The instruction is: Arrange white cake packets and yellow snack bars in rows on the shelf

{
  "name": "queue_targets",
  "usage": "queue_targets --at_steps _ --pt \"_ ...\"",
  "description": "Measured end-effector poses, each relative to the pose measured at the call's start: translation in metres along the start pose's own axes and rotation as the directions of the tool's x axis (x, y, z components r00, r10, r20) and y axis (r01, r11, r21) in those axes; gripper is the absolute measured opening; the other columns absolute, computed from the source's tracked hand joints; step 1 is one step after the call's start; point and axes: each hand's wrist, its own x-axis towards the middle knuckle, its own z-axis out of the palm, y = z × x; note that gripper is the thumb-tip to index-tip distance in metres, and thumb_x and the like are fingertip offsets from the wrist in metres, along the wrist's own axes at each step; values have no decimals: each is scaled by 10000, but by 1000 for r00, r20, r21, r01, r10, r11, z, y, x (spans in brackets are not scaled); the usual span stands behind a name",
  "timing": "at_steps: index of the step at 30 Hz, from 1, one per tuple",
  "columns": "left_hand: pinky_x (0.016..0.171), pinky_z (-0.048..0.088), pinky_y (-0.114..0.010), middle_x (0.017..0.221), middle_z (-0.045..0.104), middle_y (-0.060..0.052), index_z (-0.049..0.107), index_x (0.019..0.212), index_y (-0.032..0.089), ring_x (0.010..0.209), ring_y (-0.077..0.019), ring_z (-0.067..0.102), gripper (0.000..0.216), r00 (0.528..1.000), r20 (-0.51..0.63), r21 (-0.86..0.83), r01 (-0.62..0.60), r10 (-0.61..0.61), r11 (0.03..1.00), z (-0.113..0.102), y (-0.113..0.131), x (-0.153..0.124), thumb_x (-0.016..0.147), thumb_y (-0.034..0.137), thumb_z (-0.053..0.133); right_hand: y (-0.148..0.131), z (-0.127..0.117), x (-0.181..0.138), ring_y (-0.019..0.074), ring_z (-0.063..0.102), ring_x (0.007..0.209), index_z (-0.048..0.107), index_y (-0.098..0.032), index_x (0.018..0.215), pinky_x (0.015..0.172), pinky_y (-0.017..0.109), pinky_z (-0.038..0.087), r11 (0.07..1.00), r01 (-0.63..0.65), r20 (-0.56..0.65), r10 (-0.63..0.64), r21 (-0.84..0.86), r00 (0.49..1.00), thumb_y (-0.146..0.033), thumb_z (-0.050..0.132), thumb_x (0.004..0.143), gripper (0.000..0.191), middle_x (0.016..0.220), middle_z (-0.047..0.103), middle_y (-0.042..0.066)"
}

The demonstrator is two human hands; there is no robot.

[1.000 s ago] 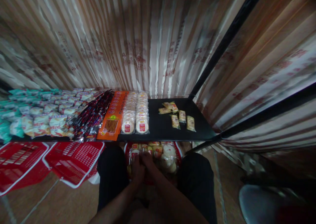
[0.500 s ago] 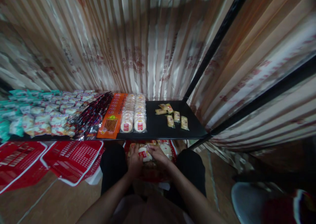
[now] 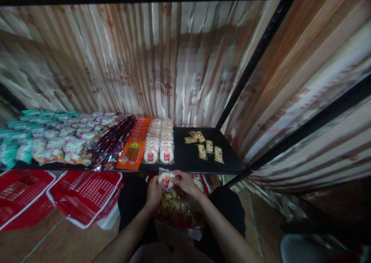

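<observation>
Between my hands is a clear packet of round white crackers (image 3: pixel 165 179) with a red label. My left hand (image 3: pixel 155 189) grips its left side, and my right hand (image 3: pixel 184 181) pinches its right side. The packet is held just in front of the shelf edge, above a red basket (image 3: pixel 207 184) between my knees. A clear bag of yellowish wrapped snacks (image 3: pixel 175 207) lies in that basket. On the black shelf (image 3: pixel 185 160), two rows of similar cracker packets (image 3: pixel 150 154) stand beside an orange snack bag (image 3: pixel 131 154).
Several small yellow wrapped snacks (image 3: pixel 202 151) lie on the shelf's right part. Dark shiny packets (image 3: pixel 111 143), white bags (image 3: pixel 75 151) and teal bags (image 3: pixel 24 151) fill its left. Red baskets (image 3: pixel 87 193) sit below left. A black post (image 3: pixel 252 65) rises at the right.
Both hands have lifted the cracker packet up out of the basket toward the shelf edge. The bag of yellowish snacks beneath now shows more. The view has tilted up slightly.
</observation>
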Motion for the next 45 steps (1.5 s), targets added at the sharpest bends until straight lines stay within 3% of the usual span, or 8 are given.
queue_targets --at_steps 7,12,15,21,26,37,45 --pt "536 448 -187 696 622 5 598 957 155 588 -99 574 250 999 -48 -96 -1 -3 995 3 21 23 751 293 562 -10 2 22 126 557 632 591 -199 910 620 252 469 994 104 -191 -94 43 977 -341 656 610 338 709 603 -21" --pt "643 496 -236 898 634 -48 546 1096 155 642 -103 588 364 991 -115 -37 -76 71 996 7 29 37 740 228 573 -23 -6 40 119 541 634 628 -207 926 630 239 453 968 123 -192 -166 -219 967 -297 594 672 271 723 612 -27" --pt "709 506 -271 1090 554 -119 440 1225 125 648 -96 583 495 980 -163 33 -114 118 993 8 32 35 745 182 542 -30 -10 47 122 540 658 650 -215 935 648 233 435 922 110 -171 -184 -372 968 -250 553 698 259 733 627 -27" --pt "809 483 -283 1203 424 -130 424 1228 157 856 -138 580 424 950 -79 261 -273 303 926 5 37 25 804 144 399 -35 -12 60 124 517 633 673 -196 892 622 230 406 869 62 -185 -173 -491 967 -223 529 704 239 699 607 -17" --pt "830 460 -277 1174 411 -123 483 1163 154 960 -178 545 350 960 3 430 -255 281 866 7 44 29 828 162 381 -31 -7 62 140 531 678 672 -203 901 662 238 428 864 38 -280 -204 -502 938 -211 556 677 253 733 593 -3" --pt "856 428 -277 1149 432 -135 480 1159 121 1021 -194 505 341 963 -16 487 -229 271 843 17 53 44 851 152 336 -24 -5 69 176 549 776 656 -199 990 753 278 463 857 99 -350 -308 -505 885 -226 559 721 287 819 557 45" --pt "802 440 -261 1144 464 -128 462 1190 140 1009 -192 519 353 969 -38 568 -181 245 803 22 61 55 863 153 328 -21 -5 82 183 557 789 640 -206 1020 750 284 473 862 89 -384 -312 -499 869 -238 553 727 308 856 552 53"
